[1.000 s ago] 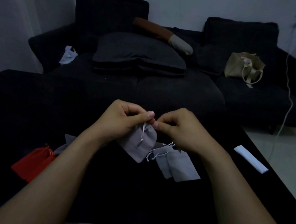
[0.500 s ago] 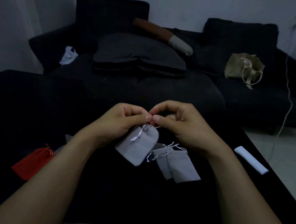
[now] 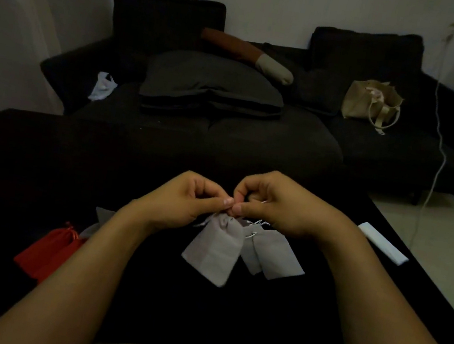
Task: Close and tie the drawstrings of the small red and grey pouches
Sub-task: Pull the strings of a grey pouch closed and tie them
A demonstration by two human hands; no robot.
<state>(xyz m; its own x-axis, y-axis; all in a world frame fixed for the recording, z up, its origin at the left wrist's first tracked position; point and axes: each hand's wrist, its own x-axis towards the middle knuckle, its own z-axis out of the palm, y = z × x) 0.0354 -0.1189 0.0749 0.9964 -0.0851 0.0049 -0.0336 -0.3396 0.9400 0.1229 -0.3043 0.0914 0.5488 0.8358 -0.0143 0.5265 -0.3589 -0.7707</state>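
Over our dark table [image 3: 43, 173], just left of the tied grey pouches [image 3: 272, 252], our left hand [image 3: 182, 203] and right hand [image 3: 279, 206] pinch the grey pouch's [image 3: 214, 251] drawstrings, best tightened evenly.

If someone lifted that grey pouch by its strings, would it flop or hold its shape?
Probably flop: the grey pouch hangs limp from its gathered neck below both hands. It looks flat and thin, so likely light. Soft cloth shouldn't roll.

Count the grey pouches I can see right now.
4, maybe more hidden. One grey pouch hangs from the fingers of both hands; two lie overlapped on the table right of it; one shows partly behind the left forearm.
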